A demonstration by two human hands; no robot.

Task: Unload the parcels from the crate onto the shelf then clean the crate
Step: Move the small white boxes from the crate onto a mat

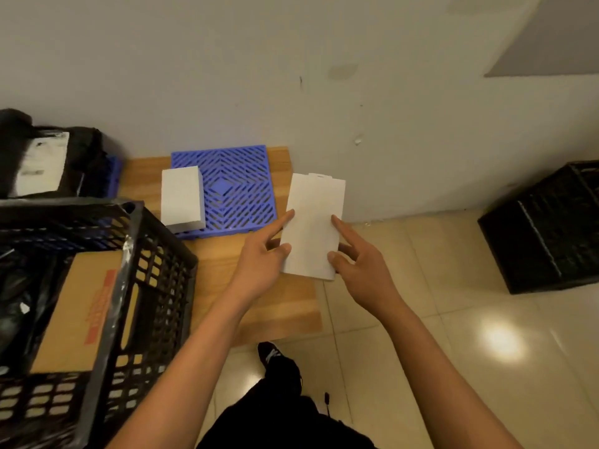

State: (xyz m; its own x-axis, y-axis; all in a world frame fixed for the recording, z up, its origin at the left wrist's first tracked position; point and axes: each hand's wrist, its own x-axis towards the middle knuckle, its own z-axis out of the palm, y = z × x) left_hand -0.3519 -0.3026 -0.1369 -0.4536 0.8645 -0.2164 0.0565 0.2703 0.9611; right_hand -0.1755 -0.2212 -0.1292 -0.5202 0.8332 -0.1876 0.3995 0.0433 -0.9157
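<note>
A flat white parcel (312, 226) is held between my left hand (264, 254) and my right hand (356, 257), above the right end of the low wooden shelf (259, 299). Each hand pinches one long edge, thumb on top and index finger stretched along the side. A second white parcel (181, 199) lies on a blue slatted mat (238, 189) on the shelf. The black plastic crate (152, 286) stands at the left on the shelf and holds a brown cardboard parcel (81, 315) and black plastic bags.
Black bagged parcels with a white label (45, 160) rest at the far left against the wall. Another black crate (544, 228) sits on the tiled floor at right. My leg and shoe (275, 358) are below the shelf edge.
</note>
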